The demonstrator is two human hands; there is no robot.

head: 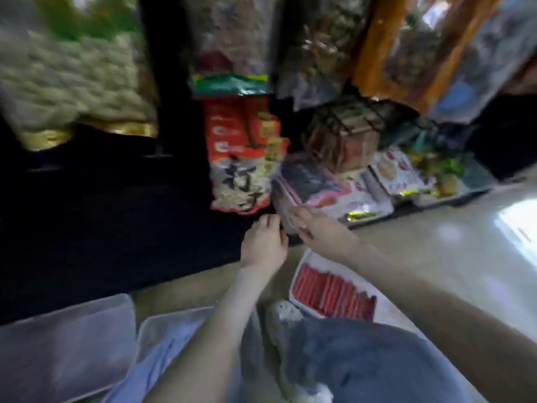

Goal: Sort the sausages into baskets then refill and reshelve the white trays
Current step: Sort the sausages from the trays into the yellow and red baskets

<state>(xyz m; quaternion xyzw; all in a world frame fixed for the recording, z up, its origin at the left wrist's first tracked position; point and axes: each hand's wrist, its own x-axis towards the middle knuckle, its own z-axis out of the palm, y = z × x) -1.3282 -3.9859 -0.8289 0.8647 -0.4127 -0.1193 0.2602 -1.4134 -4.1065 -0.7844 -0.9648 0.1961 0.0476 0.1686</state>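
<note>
I see the right hand (pixel 319 231) stretched out in front, and its fingers and thumb pinch the near corner of a flat pack (pixel 313 184) wrapped in shiny plastic. The left hand (pixel 264 245) is just beside it, with its fingers bent down at the same corner. The picture is too blurry for me to tell if the left hand holds the pack or only touches it.

The flat pack is dark on top with pink and white at its edge. It lies on a pile of other flat packs down low, close to the floor (pixel 436 228). More packs (pixel 398 170) lie to the right of it in a row.

Under the right arm, a white tray (pixel 308 266) sits on the floor. It is full of red sausages (pixel 331 295) lined up side by side.

A knee in blue jeans (pixel 363 359) and a grey shoe (pixel 286 312) are near the tray. To the left are two clear plastic tubs (pixel 66 344), side by side on the floor.

Above the hands hangs a red snack bag (pixel 238 152) with big black writing. Other bags hang higher up, but they are too blurry for me to make out.
</note>
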